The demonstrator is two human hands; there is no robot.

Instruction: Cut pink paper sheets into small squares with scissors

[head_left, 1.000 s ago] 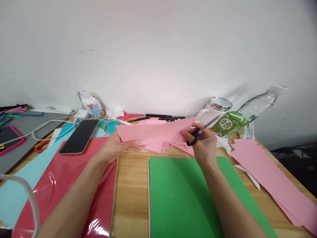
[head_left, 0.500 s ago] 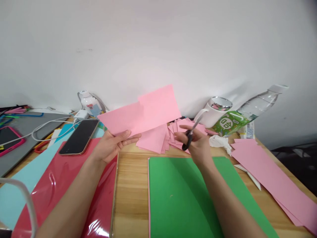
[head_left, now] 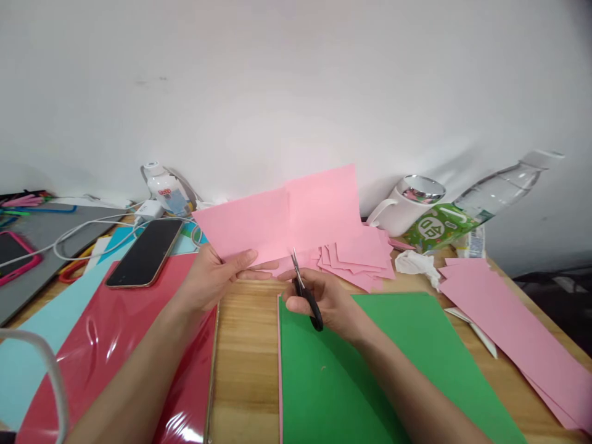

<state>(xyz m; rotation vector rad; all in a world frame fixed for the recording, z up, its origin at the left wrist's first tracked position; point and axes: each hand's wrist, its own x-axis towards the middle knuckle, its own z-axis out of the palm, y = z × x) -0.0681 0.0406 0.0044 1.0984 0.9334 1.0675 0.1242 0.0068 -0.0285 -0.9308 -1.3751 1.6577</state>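
My left hand pinches the lower edge of a pink sheet of paper, thumb in front and fingers behind. The sheet is held up in the air, with a crease or cut line running down near its middle. Black-handled scissors are in my right hand, their tips pointing up at the sheet's lower edge by that line. Whether the blades touch the paper I cannot tell. Behind the hands lie several cut pink paper pieces in a loose pile.
Green sheets lie under my right arm, a red plastic-wrapped pack under my left. A phone rests on the pack. At the back right stand a white mug and a tilted bottle. Long pink strips lie rightward.
My right hand has moved left and down, turning the scissors' tips to the pink sheet's lower edge. The sheet has shifted slightly right in view, still in my left hand.
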